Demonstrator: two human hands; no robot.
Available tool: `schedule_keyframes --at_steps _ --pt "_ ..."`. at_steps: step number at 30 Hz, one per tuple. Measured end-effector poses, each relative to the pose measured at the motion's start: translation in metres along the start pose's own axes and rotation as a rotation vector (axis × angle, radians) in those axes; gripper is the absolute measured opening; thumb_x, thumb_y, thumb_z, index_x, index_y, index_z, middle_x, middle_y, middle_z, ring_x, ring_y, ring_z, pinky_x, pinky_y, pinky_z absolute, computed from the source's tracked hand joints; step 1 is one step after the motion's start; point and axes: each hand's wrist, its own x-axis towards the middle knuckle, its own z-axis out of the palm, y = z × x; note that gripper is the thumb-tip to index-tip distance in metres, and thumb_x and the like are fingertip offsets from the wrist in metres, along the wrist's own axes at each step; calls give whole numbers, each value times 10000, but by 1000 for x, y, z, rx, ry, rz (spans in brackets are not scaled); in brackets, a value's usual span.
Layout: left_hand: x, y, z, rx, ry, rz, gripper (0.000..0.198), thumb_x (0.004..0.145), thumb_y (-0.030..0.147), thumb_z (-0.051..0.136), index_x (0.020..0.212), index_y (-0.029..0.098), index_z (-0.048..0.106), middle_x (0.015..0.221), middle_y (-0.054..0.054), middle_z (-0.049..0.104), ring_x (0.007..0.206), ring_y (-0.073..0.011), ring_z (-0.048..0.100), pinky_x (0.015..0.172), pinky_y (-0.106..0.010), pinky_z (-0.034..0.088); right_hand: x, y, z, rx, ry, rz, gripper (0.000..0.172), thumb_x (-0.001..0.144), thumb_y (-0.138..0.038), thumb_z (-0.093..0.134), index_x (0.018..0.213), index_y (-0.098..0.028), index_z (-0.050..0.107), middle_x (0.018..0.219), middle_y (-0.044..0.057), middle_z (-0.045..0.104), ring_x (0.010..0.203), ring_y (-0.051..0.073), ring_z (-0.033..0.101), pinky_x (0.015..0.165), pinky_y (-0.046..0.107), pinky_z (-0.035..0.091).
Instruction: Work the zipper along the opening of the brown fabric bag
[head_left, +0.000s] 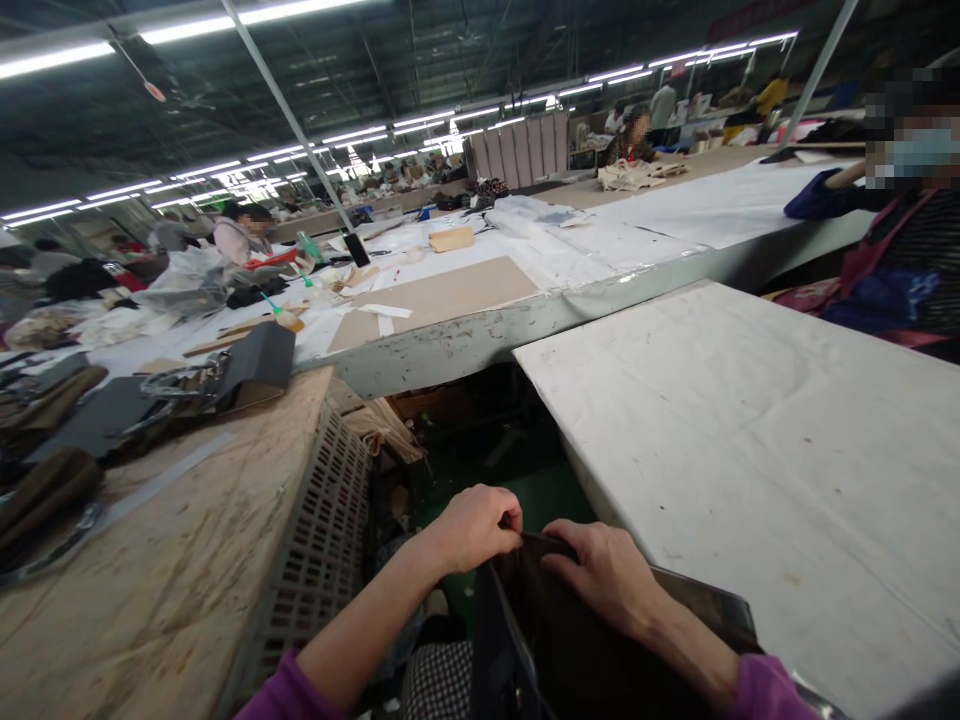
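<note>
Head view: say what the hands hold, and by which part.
A dark, open bag-like piece: the left hand pinches the far end of its upper edge; the right hand grips that edge alongside.

Factory workshop, long worktable (450, 340) strewn with scraps (386, 311), dark panels (261, 362) heaped left, tube lights (255, 18) in rows, people (922, 270) around

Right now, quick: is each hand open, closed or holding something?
Left hand: closed, pinching the edge of a dark bag-like item.
Right hand: holding the same item's edge, thumb apart from fingers.
</note>
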Motion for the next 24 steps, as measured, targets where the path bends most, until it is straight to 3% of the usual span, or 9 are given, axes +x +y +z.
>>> schedule_keyframes --at_steps 10,15,19,24 --pt "-4 -4 1 -61 -117 88 58 593 133 671 581 189 660 926 37 691 786 -150 605 660 -216 397 0 -6 2 -10 20 9 200 848 -304 577 1013 -280 688 888 45 732 861 251 663 683 303 381" --pt "-5 -7 5 -160 -55 35 22 657 181 648 653 167 665 846 10 675 736 -141 598 614 -207 403 -1 -1 -1 26 29 39 199 841 -307 592 1017 -299 684 913 16 738 887 232 664 696 289 381" --pt "-8 -6 8 -218 -5 -9 128 717 238 627 816 166 664 732 19 641 689 -143 591 573 -206 393 -2 2 -3 48 31 46 206 834 -315 601 1022 -311 686 906 2 742 879 220 668 705 282 386" --pt "-7 -6 8 -242 8 10 101 683 189 646 764 167 702 812 8 632 756 -145 595 663 -214 421 -3 2 -3 60 32 32 207 841 -318 594 1026 -312 686 905 0 743 880 221 670 713 285 389"
